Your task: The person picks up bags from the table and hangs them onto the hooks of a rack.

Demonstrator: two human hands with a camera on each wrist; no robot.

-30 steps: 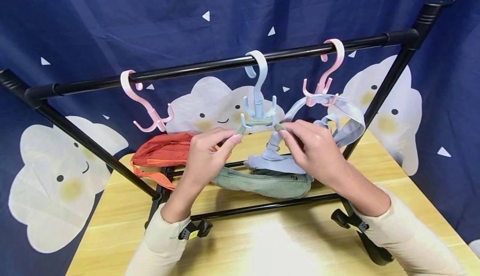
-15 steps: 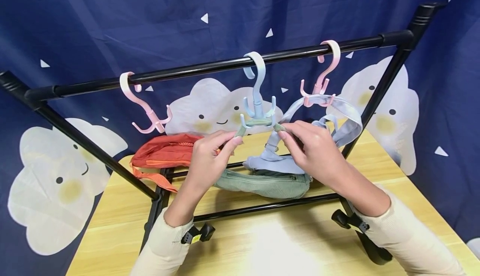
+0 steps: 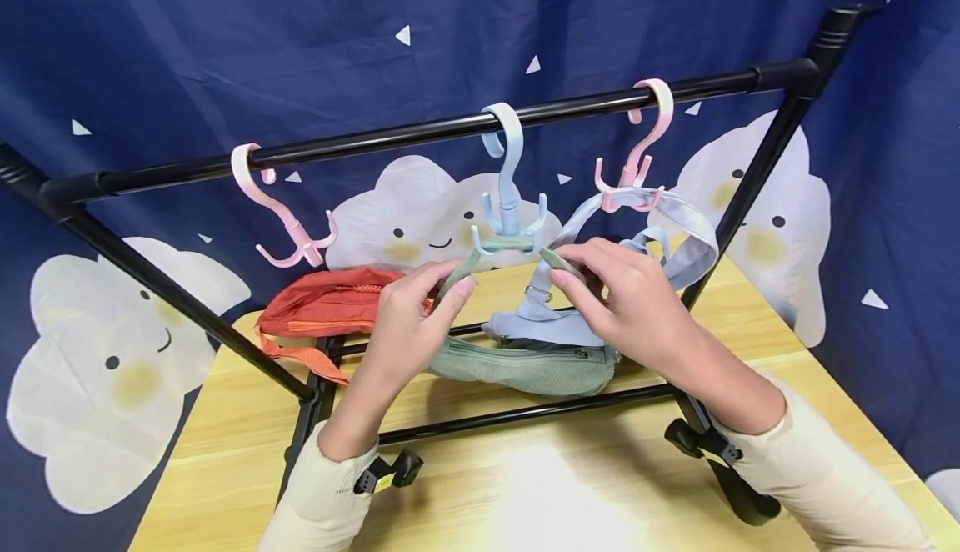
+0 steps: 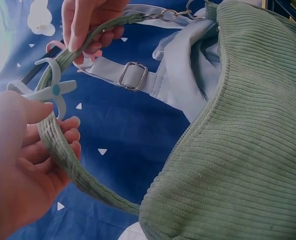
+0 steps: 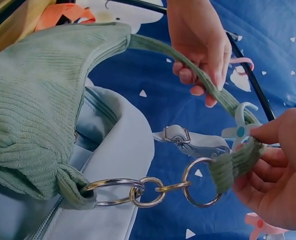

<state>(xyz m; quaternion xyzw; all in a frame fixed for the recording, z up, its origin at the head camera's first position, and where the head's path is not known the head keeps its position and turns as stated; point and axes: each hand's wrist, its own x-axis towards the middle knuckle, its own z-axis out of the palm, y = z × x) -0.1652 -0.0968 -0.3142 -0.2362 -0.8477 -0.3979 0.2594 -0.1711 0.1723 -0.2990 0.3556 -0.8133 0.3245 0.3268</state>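
Observation:
A green corduroy shoulder bag (image 3: pixel 525 367) hangs low over the rack's base, its strap (image 3: pixel 507 243) lying across the lower prongs of the blue hook hanger (image 3: pixel 510 202). Left of that hanger, my left hand (image 3: pixel 416 310) holds the strap between thumb and fingers. To the right, my right hand (image 3: pixel 630 302) pinches the strap's other side, close to the metal rings (image 5: pixel 202 182) seen in the right wrist view. Behind the green bag is a light blue bag (image 3: pixel 547 325), its strap looped over the right pink hook hanger (image 3: pixel 633 177).
A black rack (image 3: pixel 405 137) stands on the wooden table (image 3: pixel 480 494). At left, a pink hook hanger (image 3: pixel 288 227) hangs from its bar with nothing on it. Below it lies a red-orange bag (image 3: pixel 322 302). A dark blue cloud-print curtain (image 3: pixel 315 52) closes off the back.
Both hands have eased slightly down and away from the blue hanger's prongs, so more strap shows above the left fingers. The strap stays over the prongs. The head view has shifted a little.

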